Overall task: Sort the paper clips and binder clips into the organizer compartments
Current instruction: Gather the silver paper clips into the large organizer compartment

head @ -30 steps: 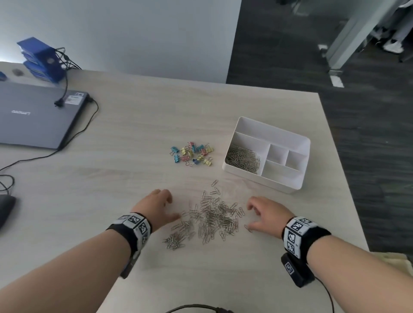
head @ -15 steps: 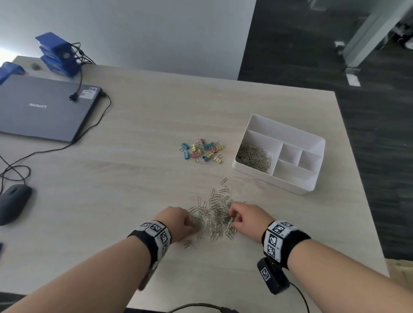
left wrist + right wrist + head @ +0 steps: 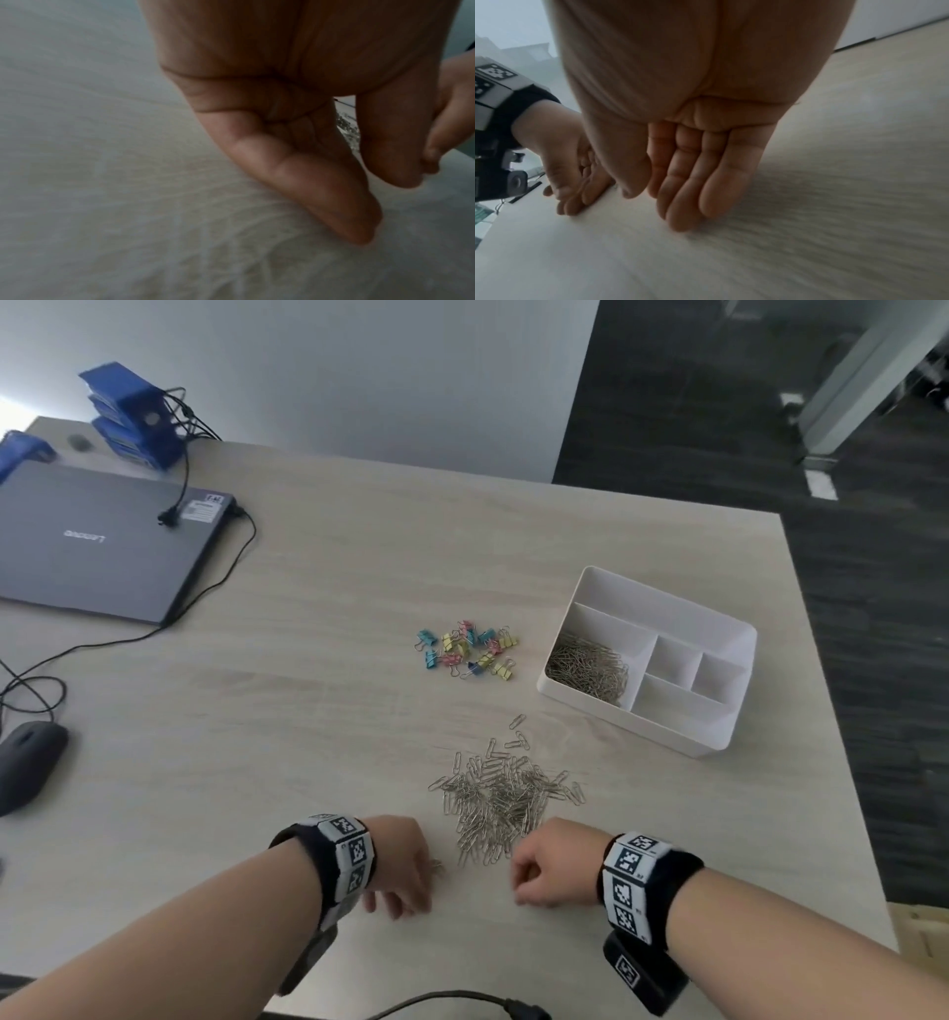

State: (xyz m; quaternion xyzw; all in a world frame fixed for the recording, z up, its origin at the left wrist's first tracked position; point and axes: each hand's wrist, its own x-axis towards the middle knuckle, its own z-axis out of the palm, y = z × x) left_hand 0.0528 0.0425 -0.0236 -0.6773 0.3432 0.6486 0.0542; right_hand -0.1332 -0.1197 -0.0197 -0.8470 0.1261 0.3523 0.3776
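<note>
A heap of silver paper clips [image 3: 506,793] lies on the table in the head view. My left hand [image 3: 403,870] and right hand [image 3: 547,862] rest on the table at its near edge, one at each front corner. The right wrist view shows my right fingers [image 3: 693,182] straight and pressed together, edge down on the wood, holding nothing. My left fingers [image 3: 321,192] also reach down to the table, empty. One or two stray clips [image 3: 437,865] lie by the left hand. Coloured binder clips [image 3: 467,649] sit further back. The white organizer [image 3: 719,737] holds paper clips [image 3: 588,672] in its left compartment.
A closed grey laptop [image 3: 102,541], blue boxes [image 3: 128,418] and a dark mouse [image 3: 25,762] with cables occupy the left side. The table's right edge runs just past the organizer. A black cable [image 3: 462,1001] crosses the near edge.
Both hands swept inward from the sides of the spread clips, gathering them into a tighter heap, then drew back to its near edge. The view has shifted slightly.
</note>
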